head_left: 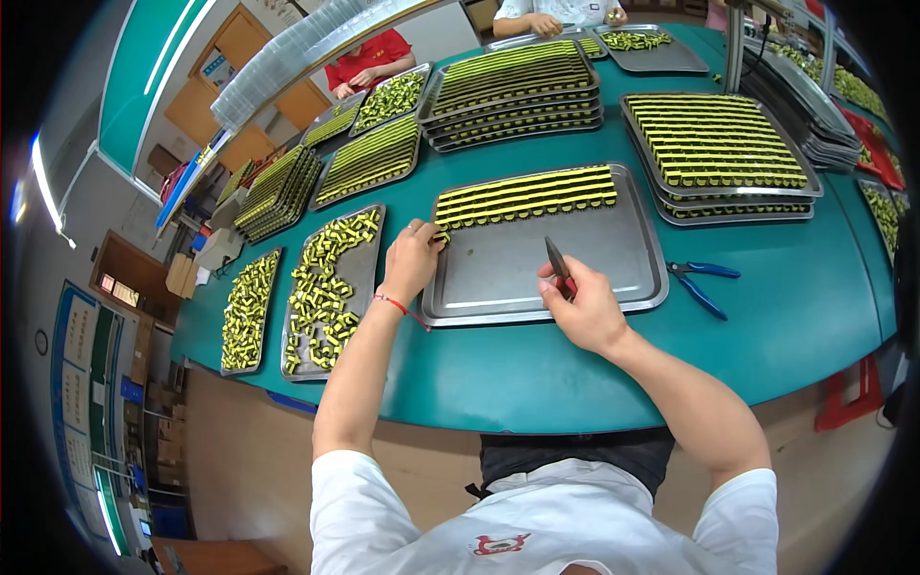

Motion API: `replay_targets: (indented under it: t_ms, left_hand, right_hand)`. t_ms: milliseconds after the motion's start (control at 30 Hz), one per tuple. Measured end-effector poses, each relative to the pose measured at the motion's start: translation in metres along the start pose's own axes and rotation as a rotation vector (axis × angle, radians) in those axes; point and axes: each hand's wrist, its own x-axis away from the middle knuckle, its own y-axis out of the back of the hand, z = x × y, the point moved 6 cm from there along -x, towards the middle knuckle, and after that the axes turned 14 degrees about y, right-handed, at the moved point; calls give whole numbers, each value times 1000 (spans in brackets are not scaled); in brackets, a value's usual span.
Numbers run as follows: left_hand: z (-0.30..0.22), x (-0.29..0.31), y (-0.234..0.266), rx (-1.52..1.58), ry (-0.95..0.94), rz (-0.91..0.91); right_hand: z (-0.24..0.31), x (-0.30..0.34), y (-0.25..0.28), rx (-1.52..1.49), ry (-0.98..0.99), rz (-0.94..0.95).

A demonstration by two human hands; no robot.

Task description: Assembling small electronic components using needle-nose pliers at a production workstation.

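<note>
A metal tray [537, 268] lies in front of me on the green table, with neat rows of small yellow-and-black parts [525, 195] filling its far end. My left hand [412, 261] rests at the tray's left rim, fingertips on a yellow part at the start of a row. A red string circles that wrist. My right hand [580, 305] hovers over the tray's near edge and grips dark tweezers [558, 259], their tip pointing up and away from me.
Two trays of loose yellow parts [328, 287] [247, 309] sit to my left. Blue-handled pliers [704, 284] lie right of the tray. Stacked filled trays [714, 144] [513, 91] cover the far table. Other people's hands [364, 77] work at the far side.
</note>
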Motion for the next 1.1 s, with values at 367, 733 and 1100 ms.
replay_targets:
  t_ms: [367,733,1100]
  left_hand:
    - [-1,-7,-6,-113,-22,-21]
    - [-13,-2,-5,-57,39,-18]
    - [-4,2,-2,11,101,-37]
  right_hand:
    - [-1,0,-2,49,73,10]
    - [-1,0,-2,80,92,27]
    - [8,1,-2,79,29,44]
